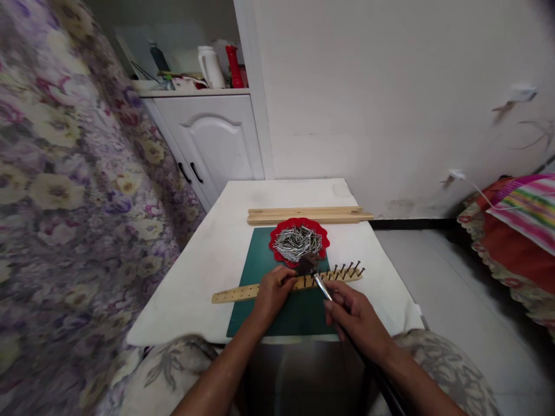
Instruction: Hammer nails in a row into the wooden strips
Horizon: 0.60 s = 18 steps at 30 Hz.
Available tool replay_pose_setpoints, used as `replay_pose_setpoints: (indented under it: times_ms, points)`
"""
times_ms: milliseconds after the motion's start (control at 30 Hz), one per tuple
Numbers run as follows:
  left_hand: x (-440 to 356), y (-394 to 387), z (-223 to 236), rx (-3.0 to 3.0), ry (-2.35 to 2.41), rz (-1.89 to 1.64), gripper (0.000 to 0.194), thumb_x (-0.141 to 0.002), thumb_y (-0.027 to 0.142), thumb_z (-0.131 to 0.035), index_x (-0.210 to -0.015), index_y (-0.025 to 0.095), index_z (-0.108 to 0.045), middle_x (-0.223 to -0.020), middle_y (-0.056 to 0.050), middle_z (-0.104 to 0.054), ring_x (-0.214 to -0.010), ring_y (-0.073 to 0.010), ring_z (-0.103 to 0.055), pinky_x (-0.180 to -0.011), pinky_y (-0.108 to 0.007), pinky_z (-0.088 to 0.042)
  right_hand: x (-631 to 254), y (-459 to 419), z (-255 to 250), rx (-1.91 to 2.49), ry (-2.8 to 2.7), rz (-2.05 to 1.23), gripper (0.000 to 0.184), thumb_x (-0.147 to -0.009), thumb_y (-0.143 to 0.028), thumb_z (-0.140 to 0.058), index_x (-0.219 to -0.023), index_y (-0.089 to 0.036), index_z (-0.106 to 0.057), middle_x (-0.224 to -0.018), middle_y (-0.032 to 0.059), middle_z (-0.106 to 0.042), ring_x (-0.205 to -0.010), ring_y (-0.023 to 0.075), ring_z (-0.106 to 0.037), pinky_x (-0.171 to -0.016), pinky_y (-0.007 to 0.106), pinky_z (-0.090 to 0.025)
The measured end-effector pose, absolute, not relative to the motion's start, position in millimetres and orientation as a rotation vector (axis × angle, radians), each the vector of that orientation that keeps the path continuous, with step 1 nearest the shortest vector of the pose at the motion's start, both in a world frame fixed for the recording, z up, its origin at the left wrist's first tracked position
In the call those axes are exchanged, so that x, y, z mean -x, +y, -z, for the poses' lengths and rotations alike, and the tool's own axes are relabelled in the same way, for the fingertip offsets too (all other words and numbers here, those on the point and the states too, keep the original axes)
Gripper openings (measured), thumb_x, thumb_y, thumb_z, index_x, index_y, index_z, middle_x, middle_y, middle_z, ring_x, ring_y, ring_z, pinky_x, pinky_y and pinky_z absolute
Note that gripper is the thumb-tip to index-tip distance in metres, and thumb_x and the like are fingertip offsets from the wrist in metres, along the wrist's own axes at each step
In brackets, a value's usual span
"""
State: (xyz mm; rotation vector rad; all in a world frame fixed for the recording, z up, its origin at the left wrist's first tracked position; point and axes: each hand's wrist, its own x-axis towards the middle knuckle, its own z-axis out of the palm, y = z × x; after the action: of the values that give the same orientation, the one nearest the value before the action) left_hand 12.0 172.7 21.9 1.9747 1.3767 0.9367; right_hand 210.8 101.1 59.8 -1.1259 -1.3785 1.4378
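One wooden strip (248, 292), one hammer (321, 285), several dark nails (342, 268).
Gripping the hammer in the right hand (353, 309), wrapping its shaft in curled fingers and holding its head over the strip. Resting the left hand (275, 290) at the strip, just beside the hammer head, bunching fingertips narrowly; cannot tell whether pinching a nail. Working on the strip, lying across a green mat (295, 320) on a white table (186, 289), showing bare wood at left and bearing the dark nails upright at right. Including also, just beyond, a red dish (326, 238) holding silver nails (297, 241).
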Motion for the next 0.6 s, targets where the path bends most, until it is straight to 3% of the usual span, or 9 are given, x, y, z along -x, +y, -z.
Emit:
replay_pose_setpoints:
  times_ms: [267,600]
  points:
    - [2.3,198.9,-53.5,-2.148,1.307,-0.949,0.018,-0.083,0.020,-0.050,-0.091,0.020,-0.066,-0.090,-0.003,-0.065,-0.085,-0.0169,-0.059,-0.075,-0.026,-0.043,-244.5,112.5,-66.9,1.109,-1.187,-1.231,0.036,-0.086,-0.038,-0.055,-0.114,-0.016,-0.052,-0.059,-0.0039,-0.057,-0.035,0.0065,-0.040,-0.036,0.019,-0.031]
    - [-44.3,270.4,-57.6,-2.635,1.067,-0.316,0.024,-0.072,0.008,-0.053,-0.079,0.023,-0.071,-0.083,-0.005,-0.063,-0.076,-0.0186,-0.055,-0.061,-0.025,-0.035,-248.3,113.6,-69.7,1.107,-1.160,-1.230,0.038,-0.084,-0.041,-0.057,-0.113,-0.017,-0.053,-0.059,-0.0038,-0.058,-0.034,0.0075,-0.040,-0.035,0.020,-0.032]
